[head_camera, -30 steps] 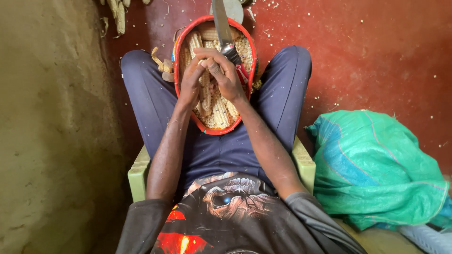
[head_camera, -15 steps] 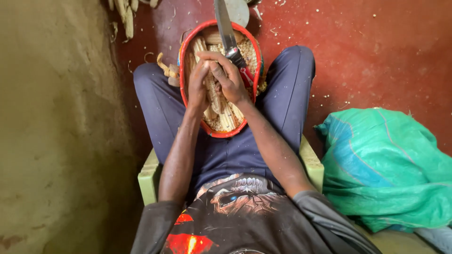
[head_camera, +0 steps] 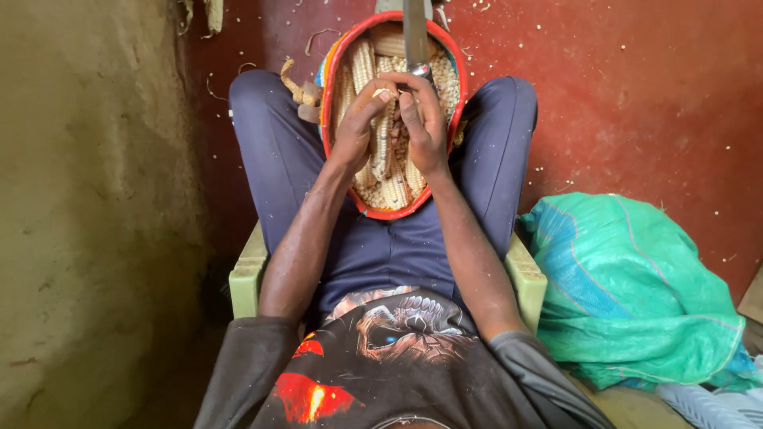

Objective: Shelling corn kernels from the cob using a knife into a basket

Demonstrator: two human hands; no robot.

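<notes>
Hands climb toward the far end of the basket

Over the last second both hands have slid up the red-rimmed basket [head_camera: 340,56] on the lap: the left hand [head_camera: 355,125] and right hand [head_camera: 423,119] now work near its top end, fingertips pinched together just under the knife blade [head_camera: 414,32], where earlier they sat over the middle. More of the pale maize cobs [head_camera: 391,187] at the near end now lie uncovered below the wrists. The view has drifted too: the green sack [head_camera: 628,294] sits lower and nearer the right edge, and the knees have spread wider in the picture.
</notes>
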